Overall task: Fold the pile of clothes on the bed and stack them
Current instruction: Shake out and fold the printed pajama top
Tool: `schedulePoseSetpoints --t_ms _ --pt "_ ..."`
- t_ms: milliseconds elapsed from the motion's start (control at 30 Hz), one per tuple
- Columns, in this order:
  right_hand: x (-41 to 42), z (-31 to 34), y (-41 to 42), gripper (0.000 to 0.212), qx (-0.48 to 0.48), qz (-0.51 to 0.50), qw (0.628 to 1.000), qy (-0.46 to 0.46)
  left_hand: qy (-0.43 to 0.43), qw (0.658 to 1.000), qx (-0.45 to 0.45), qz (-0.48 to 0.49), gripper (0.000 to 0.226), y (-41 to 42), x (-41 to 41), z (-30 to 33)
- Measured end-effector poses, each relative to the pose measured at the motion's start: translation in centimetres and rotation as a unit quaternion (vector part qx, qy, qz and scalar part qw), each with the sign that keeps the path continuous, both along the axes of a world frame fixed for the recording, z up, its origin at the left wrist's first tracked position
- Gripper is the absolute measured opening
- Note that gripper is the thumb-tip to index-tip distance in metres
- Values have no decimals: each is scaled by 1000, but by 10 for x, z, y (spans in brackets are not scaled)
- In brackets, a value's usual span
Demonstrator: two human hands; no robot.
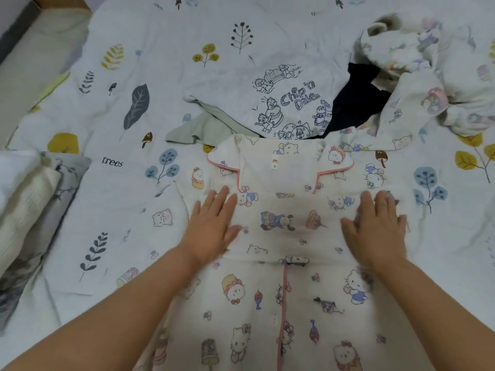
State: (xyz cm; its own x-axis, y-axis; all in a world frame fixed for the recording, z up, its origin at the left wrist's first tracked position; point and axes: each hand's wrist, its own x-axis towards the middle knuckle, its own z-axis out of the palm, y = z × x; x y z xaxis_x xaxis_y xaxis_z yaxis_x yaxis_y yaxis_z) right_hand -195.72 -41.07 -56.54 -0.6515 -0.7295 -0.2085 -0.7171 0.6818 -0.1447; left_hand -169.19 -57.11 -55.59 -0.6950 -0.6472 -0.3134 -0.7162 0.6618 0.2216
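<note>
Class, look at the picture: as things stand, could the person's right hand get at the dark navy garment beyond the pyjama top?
Probably yes. The right hand lies flat and empty on the pyjama top, and the dark navy garment lies beyond it, partly exposed between the Chip 'n Dale shirt and crumpled clothes.

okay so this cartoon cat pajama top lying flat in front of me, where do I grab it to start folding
Probably pinch the pajama top at its two shoulder edges, just outside where your left hand and right hand press flat. It lies face up, collar away from you, so coming in from each side lets you fold the sides inward.

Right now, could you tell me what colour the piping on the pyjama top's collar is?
Pink, on the pyjama top; its collar shows best in the head view.
</note>
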Motion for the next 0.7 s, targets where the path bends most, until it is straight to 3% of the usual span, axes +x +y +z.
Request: schedulePoseSetpoints --t_ms 100,200,300,433,533,600,700 --pt "29 17 -11 50 -132 29 991 -3 148 987 -14 65 64 -3 8 29" --pt "72 29 -20 39 -203 86 975 -22 190 971 -16 144 40 -12 30 52" --pt "123 36 -30 34 -215 154 961 -75 165 965 -29 203 25 -27 69 56" --pt "193 38 -44 36 -219 258 934 -115 73 950 -9 304 29 -36 119 55" --pt "240 31 -55 49 -208 313 918 -126 26 915 112 386 28 -32 139 53" --pt "268 29 -60 56 -196 327 915 -133 54 883 207 417 19 -29 149 50" --pt "301 33 -64 89 -171 342 914 -132 115 834 317 437 21 -31 159 49"
